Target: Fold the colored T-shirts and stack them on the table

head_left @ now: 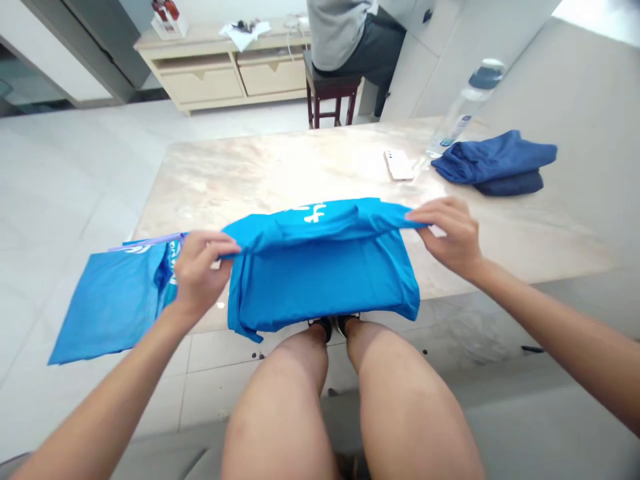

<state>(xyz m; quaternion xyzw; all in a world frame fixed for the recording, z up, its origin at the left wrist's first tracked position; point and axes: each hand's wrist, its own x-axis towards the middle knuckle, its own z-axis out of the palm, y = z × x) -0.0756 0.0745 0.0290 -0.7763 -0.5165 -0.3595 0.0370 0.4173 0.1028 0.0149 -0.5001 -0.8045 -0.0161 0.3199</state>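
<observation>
A bright blue printed cloth (pixel 320 280) hangs between my hands at the table's near edge, with white print along its top. Its upper part is folded over into a band, and its lower edge hangs just above my legs. Whether it is a shirt is hard to tell. My left hand (pixel 203 267) pinches the left end of the band between thumb and fingers. At the right end, my right hand (pixel 450 233) grips the other corner and pulls it out to a point. Beside my left hand, a stack of folded blue cloth (pixel 110 300) with white lettering overhangs the table's left corner.
On the marble-patterned table (pixel 215 173) lie a white phone (pixel 399 165) and a dark blue cloth (pixel 497 163). A clear bottle (pixel 465 107) with a blue-grey cap stands beside them. Beyond, a person (pixel 345 37) sits on a dark stool (pixel 333 87) near a low cabinet (pixel 200 83).
</observation>
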